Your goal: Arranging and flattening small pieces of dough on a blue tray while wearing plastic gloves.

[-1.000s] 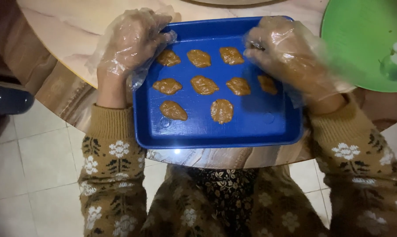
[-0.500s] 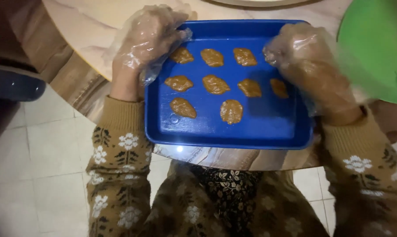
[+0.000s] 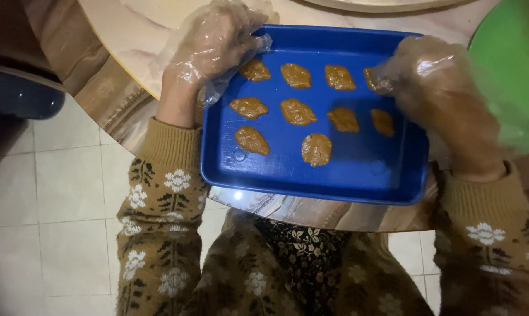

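Dough lumps (image 3: 316, 148) sit in rows in the blue tray (image 3: 311, 181) on the desk (image 3: 129, 47). Left hand (image 3: 209, 50) curls on the tray's far corner. Right hand (image 3: 437, 88) pinches one lump (image 3: 374, 79); set it down softly, apart from its neighbours.

No packages, labels, signs or screens in view.

blue tray (image 3: 358, 175) | flat at the counter's near edge | nine brown dough pieces (image 3: 297, 111) in three rows
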